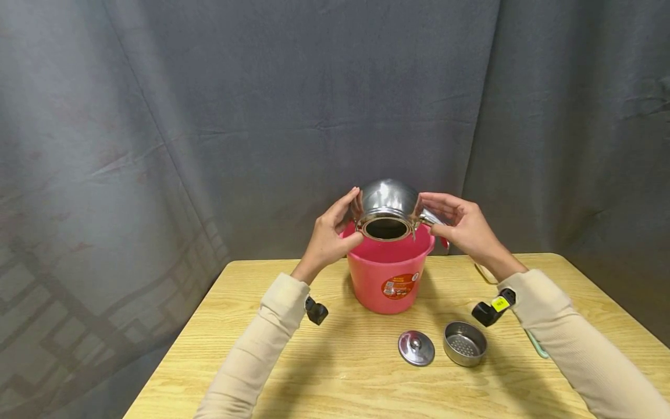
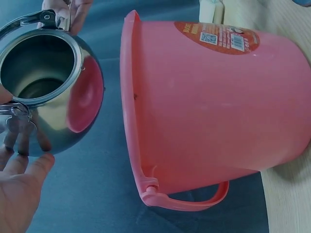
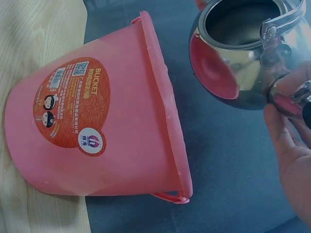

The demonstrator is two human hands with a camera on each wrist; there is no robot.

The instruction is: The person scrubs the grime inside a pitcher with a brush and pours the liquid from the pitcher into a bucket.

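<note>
Both hands hold a shiny metal kettle [image 1: 387, 195] over the pink bucket [image 1: 366, 282], tilted so its lidless mouth faces me. My left hand [image 1: 331, 233] grips its left side, with the thumb by the rim and fingers on the round body. On the other side my right hand [image 1: 466, 224] holds it at the spout [image 1: 431, 217]. In the left wrist view, the kettle [image 2: 92, 92] shows a dark inside and a handle folded away from the opening. The right wrist view has the thumb and fingers around the spout of the kettle [image 3: 214, 68].
A round metal lid [image 1: 416, 348] lies on the wooden table [image 1: 314, 361], close to a perforated metal strainer cup [image 1: 466, 343]. A pale green strip [image 1: 537, 344] and a beige item [image 1: 487, 273] are partly hidden by my right arm. A grey curtain [image 1: 314, 116] hangs behind.
</note>
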